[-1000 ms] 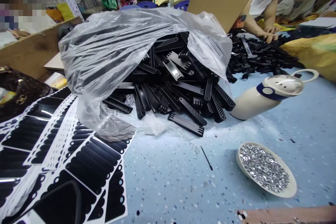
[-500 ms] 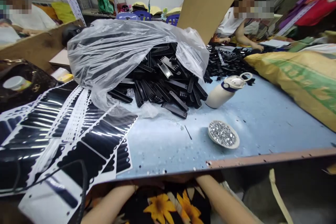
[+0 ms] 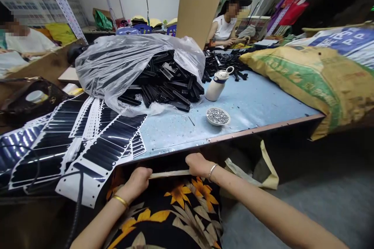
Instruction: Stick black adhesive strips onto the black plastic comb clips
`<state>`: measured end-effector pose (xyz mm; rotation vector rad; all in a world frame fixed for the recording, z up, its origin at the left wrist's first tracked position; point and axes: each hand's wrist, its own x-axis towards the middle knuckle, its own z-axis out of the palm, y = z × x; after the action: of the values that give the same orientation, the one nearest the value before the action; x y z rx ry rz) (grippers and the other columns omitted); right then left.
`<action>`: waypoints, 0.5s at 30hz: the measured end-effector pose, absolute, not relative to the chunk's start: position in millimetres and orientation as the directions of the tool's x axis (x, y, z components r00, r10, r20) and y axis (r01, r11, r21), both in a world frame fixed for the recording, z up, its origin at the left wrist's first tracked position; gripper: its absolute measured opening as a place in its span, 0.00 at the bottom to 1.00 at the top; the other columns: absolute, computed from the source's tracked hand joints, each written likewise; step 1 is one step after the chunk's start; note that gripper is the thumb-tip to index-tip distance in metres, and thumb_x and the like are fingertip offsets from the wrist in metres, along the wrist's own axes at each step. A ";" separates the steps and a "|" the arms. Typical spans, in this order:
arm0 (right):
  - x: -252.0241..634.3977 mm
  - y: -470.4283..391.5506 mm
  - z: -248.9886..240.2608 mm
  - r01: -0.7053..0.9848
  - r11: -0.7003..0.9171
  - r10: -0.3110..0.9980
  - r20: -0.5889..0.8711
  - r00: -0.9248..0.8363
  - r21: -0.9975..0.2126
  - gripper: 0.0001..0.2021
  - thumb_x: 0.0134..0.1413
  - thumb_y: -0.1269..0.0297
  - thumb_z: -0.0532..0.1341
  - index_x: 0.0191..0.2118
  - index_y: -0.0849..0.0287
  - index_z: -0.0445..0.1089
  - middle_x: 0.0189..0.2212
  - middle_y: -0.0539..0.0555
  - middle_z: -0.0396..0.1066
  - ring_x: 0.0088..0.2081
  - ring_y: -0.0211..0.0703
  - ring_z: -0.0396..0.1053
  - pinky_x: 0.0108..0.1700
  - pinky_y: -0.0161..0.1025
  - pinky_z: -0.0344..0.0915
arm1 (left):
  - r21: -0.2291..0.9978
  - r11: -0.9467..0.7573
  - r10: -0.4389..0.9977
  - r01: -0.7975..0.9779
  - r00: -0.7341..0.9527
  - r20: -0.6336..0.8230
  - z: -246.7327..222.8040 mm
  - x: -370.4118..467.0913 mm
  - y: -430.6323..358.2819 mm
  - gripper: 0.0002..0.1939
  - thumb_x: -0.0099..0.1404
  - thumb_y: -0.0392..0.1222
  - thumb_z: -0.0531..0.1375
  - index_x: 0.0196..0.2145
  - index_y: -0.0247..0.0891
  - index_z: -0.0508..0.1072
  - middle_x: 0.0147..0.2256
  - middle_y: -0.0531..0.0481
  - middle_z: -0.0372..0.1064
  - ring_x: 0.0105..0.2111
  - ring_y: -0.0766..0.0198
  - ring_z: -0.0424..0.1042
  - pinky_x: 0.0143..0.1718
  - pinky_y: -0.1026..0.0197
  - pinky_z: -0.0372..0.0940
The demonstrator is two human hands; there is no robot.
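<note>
Below the table's front edge, my left hand [image 3: 140,181] and my right hand [image 3: 198,164] are both closed in fists. A pale, narrow strip [image 3: 169,174] is stretched between them, one end in each fist. It looks like the edge of a cloth or sack; the rest is hidden under the table. My lap in flowered fabric [image 3: 178,214] lies beneath. On the table above stands a small white bowl [image 3: 217,116] of shiny metal bits. Behind it is a large clear plastic bag [image 3: 117,60], spilling black comb-like plastic pieces [image 3: 163,85].
A white bottle [image 3: 216,85] stands behind the bowl. Sheets of black strips [image 3: 99,151] overhang the table [image 3: 263,105] at left. A yellow woven sack [image 3: 306,81] lies at right. A pale-edged sack [image 3: 267,167] hangs below the table. A co-worker [image 3: 226,27] sits across.
My hands have come out from beneath the table edge, now with the pale strip taut between them. The view has shifted, showing more of my lap and the floor.
</note>
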<state>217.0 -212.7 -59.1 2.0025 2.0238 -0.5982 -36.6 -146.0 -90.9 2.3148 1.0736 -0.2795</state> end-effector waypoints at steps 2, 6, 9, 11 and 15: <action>209.8 -235.8 -46.3 0.990 0.047 0.898 -0.429 -0.099 -0.130 0.07 0.53 0.77 0.61 0.38 0.67 0.74 0.38 0.63 0.74 0.46 0.51 0.71 0.55 0.48 0.61 | 0.387 -0.551 0.631 0.739 0.673 -0.386 -87.3 -41.6 -156.1 0.15 0.55 0.22 0.50 0.32 0.34 0.74 0.33 0.41 0.73 0.38 0.54 0.73 0.41 0.57 0.62; 194.5 -285.0 -19.8 0.973 0.171 0.941 -0.267 -0.207 -0.152 0.10 0.56 0.74 0.56 0.39 0.61 0.74 0.39 0.60 0.73 0.49 0.52 0.67 0.58 0.47 0.54 | 0.544 -0.670 0.569 0.506 0.820 -0.061 -72.1 -49.1 -182.4 0.17 0.59 0.30 0.56 0.45 0.38 0.74 0.46 0.39 0.72 0.49 0.50 0.69 0.54 0.50 0.60; 197.5 -294.0 -4.5 0.960 0.237 0.964 -0.084 -0.251 -0.151 0.09 0.56 0.73 0.55 0.31 0.58 0.72 0.29 0.55 0.70 0.35 0.44 0.67 0.43 0.41 0.59 | 0.668 -0.665 0.536 0.335 0.837 0.113 -57.4 -46.7 -194.7 0.17 0.62 0.33 0.55 0.48 0.42 0.74 0.45 0.41 0.73 0.48 0.53 0.69 0.54 0.51 0.62; 211.0 -278.4 2.6 0.970 0.201 0.980 0.031 -0.198 -0.137 0.11 0.55 0.75 0.54 0.26 0.58 0.70 0.25 0.53 0.68 0.29 0.41 0.64 0.35 0.38 0.57 | 0.708 -0.646 0.535 0.286 0.831 0.153 -53.2 -35.2 -194.1 0.16 0.64 0.33 0.52 0.46 0.42 0.75 0.40 0.43 0.74 0.43 0.56 0.71 0.50 0.54 0.64; 252.5 -211.5 6.9 0.986 -0.126 0.976 0.166 0.142 -0.105 0.12 0.57 0.74 0.54 0.28 0.61 0.72 0.27 0.56 0.71 0.30 0.42 0.67 0.35 0.36 0.58 | 0.760 -0.576 0.482 0.303 0.876 0.016 -61.8 12.3 -174.8 0.13 0.68 0.34 0.52 0.43 0.39 0.75 0.38 0.44 0.74 0.40 0.57 0.72 0.45 0.57 0.67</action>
<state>252.5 -211.5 6.9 2.5088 2.1900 0.0940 12.3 -174.8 -61.8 2.2245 0.5627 0.2810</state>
